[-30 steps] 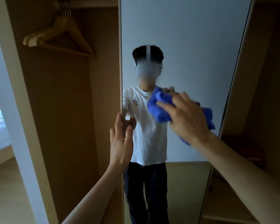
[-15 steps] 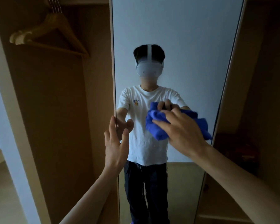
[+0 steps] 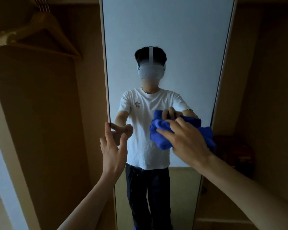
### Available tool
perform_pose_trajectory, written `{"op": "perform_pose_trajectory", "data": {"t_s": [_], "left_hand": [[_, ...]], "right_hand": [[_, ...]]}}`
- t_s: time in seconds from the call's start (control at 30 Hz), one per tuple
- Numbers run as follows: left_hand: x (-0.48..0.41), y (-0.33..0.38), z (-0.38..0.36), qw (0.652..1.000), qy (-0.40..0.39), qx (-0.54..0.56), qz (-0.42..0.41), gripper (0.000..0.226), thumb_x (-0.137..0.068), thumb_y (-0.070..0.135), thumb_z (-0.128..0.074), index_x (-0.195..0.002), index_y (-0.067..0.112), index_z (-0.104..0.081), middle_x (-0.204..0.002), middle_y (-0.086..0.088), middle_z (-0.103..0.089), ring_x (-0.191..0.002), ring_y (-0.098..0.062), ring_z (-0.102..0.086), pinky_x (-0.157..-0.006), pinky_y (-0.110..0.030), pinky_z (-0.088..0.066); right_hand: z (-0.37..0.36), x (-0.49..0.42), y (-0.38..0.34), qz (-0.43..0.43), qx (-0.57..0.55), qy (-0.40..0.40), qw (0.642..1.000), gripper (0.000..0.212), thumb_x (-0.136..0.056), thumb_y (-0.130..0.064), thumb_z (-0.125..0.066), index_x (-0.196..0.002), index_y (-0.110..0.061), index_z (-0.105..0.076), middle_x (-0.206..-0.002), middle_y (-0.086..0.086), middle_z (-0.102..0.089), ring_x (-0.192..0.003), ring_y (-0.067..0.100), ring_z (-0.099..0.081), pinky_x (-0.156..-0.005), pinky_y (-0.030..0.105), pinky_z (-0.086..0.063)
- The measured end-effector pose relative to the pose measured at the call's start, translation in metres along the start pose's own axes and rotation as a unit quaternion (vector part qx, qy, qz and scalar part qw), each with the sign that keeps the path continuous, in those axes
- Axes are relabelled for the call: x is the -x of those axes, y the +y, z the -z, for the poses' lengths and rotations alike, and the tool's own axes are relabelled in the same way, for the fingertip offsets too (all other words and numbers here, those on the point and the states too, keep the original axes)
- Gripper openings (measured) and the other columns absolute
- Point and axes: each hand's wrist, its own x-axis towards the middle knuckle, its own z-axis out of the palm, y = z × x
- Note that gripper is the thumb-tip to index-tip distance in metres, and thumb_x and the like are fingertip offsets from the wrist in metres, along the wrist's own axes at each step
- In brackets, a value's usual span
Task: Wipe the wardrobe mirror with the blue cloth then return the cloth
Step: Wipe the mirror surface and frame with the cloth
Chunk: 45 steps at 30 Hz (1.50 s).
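A: Sweep left to right.

B: 10 o'clock: hangers (image 3: 40, 35) on the rail in the open bay. 7 o'clock: left hand (image 3: 113, 150), fingers straight and spread, index tip on the left edge of the mirror (image 3: 165, 39). It clamps nothing that I can see.

A: Steadying the door?

B: That's my read. Whether other fingers hook behind the edge is hidden.

A: Cloth?

B: Cloth (image 3: 163, 135) is at 5 o'clock, close to centre, bunched against the glass. Right hand (image 3: 188, 141) sits on top, fingers curled over the wad, holding it to the mirror.

A: Handling?

B: Soft, light, no shape of its own. Loose folds stick out at 3 and 9 o'clock of the hand. Best hold is mid-wad with the palm behind, so the ends don't drag or slip free. The glass is rigid and slick, and the door may swing. Push moderately with the left hand bracing.

A: Blind spots?

B: The hand covers the cloth's contact with the glass. Only the reflection shows fingertips over the cloth's top. Faint specks on the glass at 6 o'clock, drops or dirt, can't tell. The mirror's top and bottom are cut off. 4 o'clock: dark lump (image 3: 234, 150) on a shelf, too dim to identify. The cloth's return spot isn't in view.
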Motion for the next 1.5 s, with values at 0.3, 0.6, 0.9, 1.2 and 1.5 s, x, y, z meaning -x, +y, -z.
{"op": "perform_pose_trajectory", "data": {"t_s": [0.3, 0.6, 0.9, 1.2, 1.5], "left_hand": [[0.004, 0.002, -0.002, 1.0, 0.003, 0.009, 0.005, 0.084, -0.091, 0.064, -0.037, -0.163, 0.042, -0.001, -0.15, -0.001, -0.03, -0.14, -0.027, -0.039, -0.111, -0.053, -0.043], [0.004, 0.002, -0.007, 1.0, 0.014, -0.007, 0.003, 0.071, -0.106, 0.05, -0.041, -0.163, 0.04, 0.0, -0.153, -0.002, -0.028, -0.143, -0.029, -0.037, -0.113, -0.058, -0.04], [0.003, 0.0, -0.007, 1.0, 0.016, -0.013, 0.002, 0.071, -0.107, 0.049, -0.042, -0.164, 0.039, 0.0, -0.155, -0.003, -0.027, -0.143, -0.028, -0.037, -0.11, -0.051, -0.04], [0.005, -0.001, -0.003, 1.0, 0.002, -0.013, 0.002, 0.077, -0.103, 0.056, -0.042, -0.163, 0.039, 0.001, -0.157, -0.003, -0.025, -0.145, -0.028, -0.036, -0.114, -0.057, -0.039], [0.004, -0.007, -0.006, 1.0, 0.013, -0.017, -0.012, 0.07, -0.108, 0.045, -0.042, -0.163, 0.039, 0.0, -0.157, -0.004, -0.025, -0.145, -0.027, -0.034, -0.112, -0.053, -0.039]], "right_hand": [[0.026, -0.029, 0.042, -0.077, 0.038, 0.104, 0.991, 0.061, -0.066, 0.006, -0.073, -0.126, -0.006, -0.065, -0.111, 0.019, -0.062, -0.095, 0.036, -0.052, -0.07, 0.045, -0.05], [0.001, 0.016, 0.021, -0.031, -0.005, 0.027, 0.999, 0.058, -0.068, 0.007, -0.065, -0.124, -0.01, -0.067, -0.107, 0.016, -0.065, -0.087, 0.035, -0.056, -0.069, 0.05, -0.052], [0.015, 0.004, 0.055, -0.099, 0.036, 0.108, 0.989, 0.068, -0.063, 0.006, -0.075, -0.128, -0.01, -0.064, -0.104, 0.015, -0.06, -0.092, 0.031, -0.047, -0.068, 0.042, -0.047], [0.011, 0.033, 0.051, -0.081, 0.003, 0.044, 0.996, 0.061, -0.068, 0.007, -0.068, -0.125, -0.013, -0.068, -0.106, 0.013, -0.065, -0.088, 0.032, -0.055, -0.07, 0.043, -0.05], [0.016, 0.035, 0.075, -0.176, 0.02, 0.082, 0.981, 0.066, -0.067, 0.004, -0.073, -0.129, -0.017, -0.065, -0.099, 0.012, -0.056, -0.091, 0.029, -0.05, -0.066, 0.034, -0.044]]}}
